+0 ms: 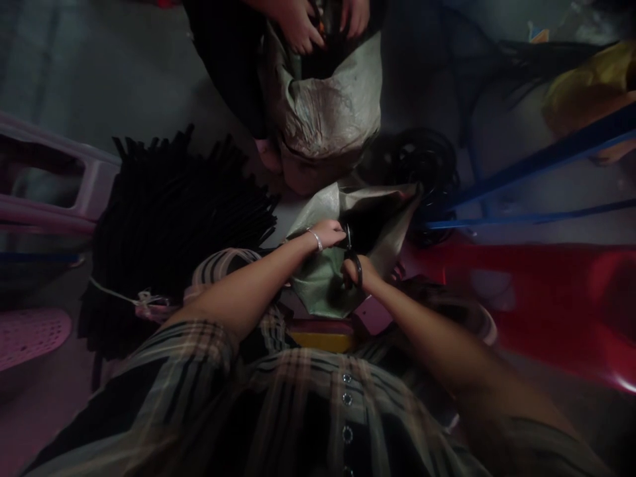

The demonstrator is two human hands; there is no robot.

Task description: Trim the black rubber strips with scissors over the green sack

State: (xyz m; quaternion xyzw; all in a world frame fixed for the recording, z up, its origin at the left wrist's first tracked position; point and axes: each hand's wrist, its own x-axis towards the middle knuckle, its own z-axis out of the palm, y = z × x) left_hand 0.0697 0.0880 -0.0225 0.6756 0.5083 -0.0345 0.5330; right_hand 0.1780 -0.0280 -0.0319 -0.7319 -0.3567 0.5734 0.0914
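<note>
Holding scissors in right hand beside woven sack rim

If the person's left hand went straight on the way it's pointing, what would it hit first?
Probably the black scissors, just past the fingertips of the left hand, at the mouth of the green woven sack. Depth is hard to judge here, so the hand might pass just above them.

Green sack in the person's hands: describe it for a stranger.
Start at the plaid shirt at the view's bottom. Above it, the left hand and right hand work at a pale green woven sack, its mouth open. The stained sack beyond it is the one under another person's hands.
</note>
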